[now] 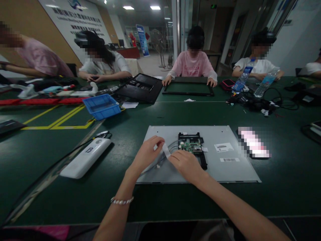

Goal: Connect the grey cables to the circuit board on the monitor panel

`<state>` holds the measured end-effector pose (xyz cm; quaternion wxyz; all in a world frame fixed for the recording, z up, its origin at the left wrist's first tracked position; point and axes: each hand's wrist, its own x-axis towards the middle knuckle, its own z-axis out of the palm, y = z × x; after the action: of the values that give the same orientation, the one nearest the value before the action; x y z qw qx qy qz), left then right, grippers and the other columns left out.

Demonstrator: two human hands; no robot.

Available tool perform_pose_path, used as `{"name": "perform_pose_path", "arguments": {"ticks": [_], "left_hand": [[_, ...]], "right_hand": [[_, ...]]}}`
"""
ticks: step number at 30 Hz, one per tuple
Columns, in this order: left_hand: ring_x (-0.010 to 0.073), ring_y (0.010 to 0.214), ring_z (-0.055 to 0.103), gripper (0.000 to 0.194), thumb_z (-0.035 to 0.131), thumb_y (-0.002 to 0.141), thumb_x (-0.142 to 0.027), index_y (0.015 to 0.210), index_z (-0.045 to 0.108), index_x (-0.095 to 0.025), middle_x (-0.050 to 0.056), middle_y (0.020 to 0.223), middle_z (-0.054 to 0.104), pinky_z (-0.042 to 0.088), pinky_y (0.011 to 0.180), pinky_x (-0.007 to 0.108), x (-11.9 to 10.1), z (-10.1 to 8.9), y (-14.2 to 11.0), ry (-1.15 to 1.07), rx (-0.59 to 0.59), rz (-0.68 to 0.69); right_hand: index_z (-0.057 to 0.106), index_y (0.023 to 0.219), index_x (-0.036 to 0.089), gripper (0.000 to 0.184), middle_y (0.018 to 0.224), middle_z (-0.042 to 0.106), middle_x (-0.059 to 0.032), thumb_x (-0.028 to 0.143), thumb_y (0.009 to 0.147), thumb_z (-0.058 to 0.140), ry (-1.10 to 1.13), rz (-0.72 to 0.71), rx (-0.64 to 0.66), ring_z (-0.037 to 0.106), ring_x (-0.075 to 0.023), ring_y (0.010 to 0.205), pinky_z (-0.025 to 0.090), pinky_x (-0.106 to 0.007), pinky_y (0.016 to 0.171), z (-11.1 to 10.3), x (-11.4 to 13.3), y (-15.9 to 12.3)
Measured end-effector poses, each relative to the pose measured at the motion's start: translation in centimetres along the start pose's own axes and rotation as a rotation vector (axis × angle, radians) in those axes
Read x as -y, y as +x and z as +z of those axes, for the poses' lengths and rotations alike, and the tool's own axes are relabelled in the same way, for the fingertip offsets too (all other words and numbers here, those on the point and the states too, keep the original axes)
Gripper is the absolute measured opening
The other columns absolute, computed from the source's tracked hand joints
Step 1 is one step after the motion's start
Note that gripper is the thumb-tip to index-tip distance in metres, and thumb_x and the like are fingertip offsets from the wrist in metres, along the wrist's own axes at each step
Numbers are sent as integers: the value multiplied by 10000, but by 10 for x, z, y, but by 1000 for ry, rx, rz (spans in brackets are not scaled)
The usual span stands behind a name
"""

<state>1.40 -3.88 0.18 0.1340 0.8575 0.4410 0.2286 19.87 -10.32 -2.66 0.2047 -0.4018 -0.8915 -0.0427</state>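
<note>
A silvery flat display panel [235, 172] lies back-side up on the table before me. On its middle sit a green circuit board [189, 146] and a black bracket [204, 162]. Grey cables [173, 145] run leftward from the board beneath my hands. Between my hands stretches a short strip of whitish tape [166, 150]. My left hand [149, 150] pinches its upper end between thumb and finger. Closed over the lower end is my right hand [185, 164], just left of the bracket; its fingertips are partly hidden.
A white power bank [86, 159] with a black cable lies left, a blue bin [102, 107] behind it. A phone [253, 142] rests right of the panel. Across the table, a person's hands touch a black frame [188, 93]; a black cover [140, 87] and bottles [243, 77] stand nearby.
</note>
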Motion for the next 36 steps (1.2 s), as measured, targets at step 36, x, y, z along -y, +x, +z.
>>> {"name": "perform_pose_path", "arguments": {"ticks": [36], "left_hand": [[158, 773, 550, 94, 490, 824, -225, 889, 551, -193, 16, 855, 562, 423, 716, 275, 27, 21, -4, -81, 199, -55]], "right_hand": [[611, 950, 128, 242, 998, 663, -108, 222, 920, 391, 230, -3, 171, 598, -196, 972, 448, -321, 879, -5, 10, -10]]}}
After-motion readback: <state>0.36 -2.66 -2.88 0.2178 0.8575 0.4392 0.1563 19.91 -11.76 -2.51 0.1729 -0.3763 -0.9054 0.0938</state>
